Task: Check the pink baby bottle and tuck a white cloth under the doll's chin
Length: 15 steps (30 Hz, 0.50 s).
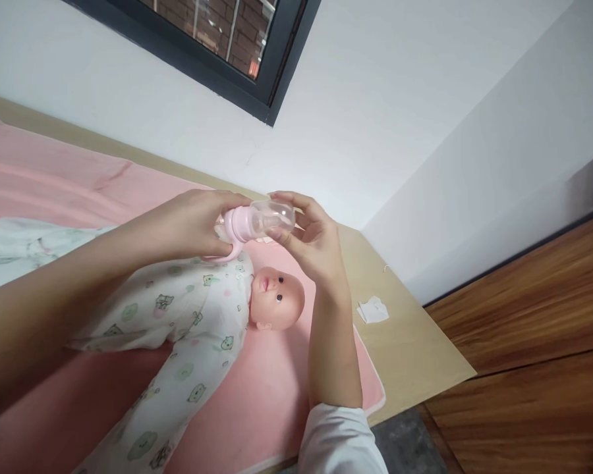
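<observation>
A baby bottle (pixel 240 224) with a pink collar and pink handle is held sideways above a doll. My left hand (pixel 205 220) wraps round its body and handle, hiding much of the bottle. At the other end sits a clear dome cap (pixel 279 216) over the nipple, gripped between the thumb and fingers of my right hand (pixel 311 234). Below lies the baby doll (pixel 277 299), face up, bald, dressed in a white outfit (pixel 188 309) printed with green and pink animals.
Under the doll a pink mat (pixel 271 388) covers much of a light wooden table (pixel 405 329). A crumpled white tissue (pixel 373 309) lies near the table's right end. White walls and a dark window frame (pixel 271 99) stand behind; brown wooden panels (pixel 534 316) are at right.
</observation>
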Tool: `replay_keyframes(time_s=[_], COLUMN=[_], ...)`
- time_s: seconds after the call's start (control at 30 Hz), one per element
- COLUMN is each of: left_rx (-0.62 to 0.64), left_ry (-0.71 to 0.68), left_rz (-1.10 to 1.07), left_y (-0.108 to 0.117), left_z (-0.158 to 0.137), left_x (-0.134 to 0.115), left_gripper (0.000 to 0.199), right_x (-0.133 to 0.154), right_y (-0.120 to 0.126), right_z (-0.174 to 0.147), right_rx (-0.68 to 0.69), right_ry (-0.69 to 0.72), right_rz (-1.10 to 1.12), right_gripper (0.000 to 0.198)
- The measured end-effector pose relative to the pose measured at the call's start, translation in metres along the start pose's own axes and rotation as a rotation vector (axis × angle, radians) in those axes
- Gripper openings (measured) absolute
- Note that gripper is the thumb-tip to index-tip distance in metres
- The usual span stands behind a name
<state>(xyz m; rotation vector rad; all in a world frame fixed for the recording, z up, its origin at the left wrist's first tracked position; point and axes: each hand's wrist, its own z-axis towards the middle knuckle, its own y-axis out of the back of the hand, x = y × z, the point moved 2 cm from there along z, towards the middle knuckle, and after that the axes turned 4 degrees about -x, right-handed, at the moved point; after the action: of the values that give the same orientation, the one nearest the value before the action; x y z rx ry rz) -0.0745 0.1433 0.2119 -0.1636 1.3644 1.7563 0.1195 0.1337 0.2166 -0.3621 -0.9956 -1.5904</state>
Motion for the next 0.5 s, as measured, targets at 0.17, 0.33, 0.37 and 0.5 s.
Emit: replay_keyframes(time_s=[0.17,0.33,0.37,0.5], left_rx=[-0.058,-0.109,-0.124,-0.166], left_ry=[0.028,0.128,0.127,0.137], left_rz=[0.012,0.057,0.068,0.094], left_y=[0.003,0.009,0.011,0.017], left_z=[0.004,0.003,0.003,0.003], left_x=[0.008,0.012,0.012,0.015], left_gripper=[0.047,0.038,0.037,0.037], right_x=[-0.004,-0.065,-0.084,-0.159], right_y=[0.020,0.052,0.058,0.075], right_z=[0.002,0.014,0.016,0.009], right_rx=[-0.197,-0.307,-0.328,-0.461], right_ry=[0.053,-0.090,-0.140,-0.459], right_rz=[-0.033,-0.103,-0.117,-0.382], right_gripper=[0.050,0.058,0.060,0.057])
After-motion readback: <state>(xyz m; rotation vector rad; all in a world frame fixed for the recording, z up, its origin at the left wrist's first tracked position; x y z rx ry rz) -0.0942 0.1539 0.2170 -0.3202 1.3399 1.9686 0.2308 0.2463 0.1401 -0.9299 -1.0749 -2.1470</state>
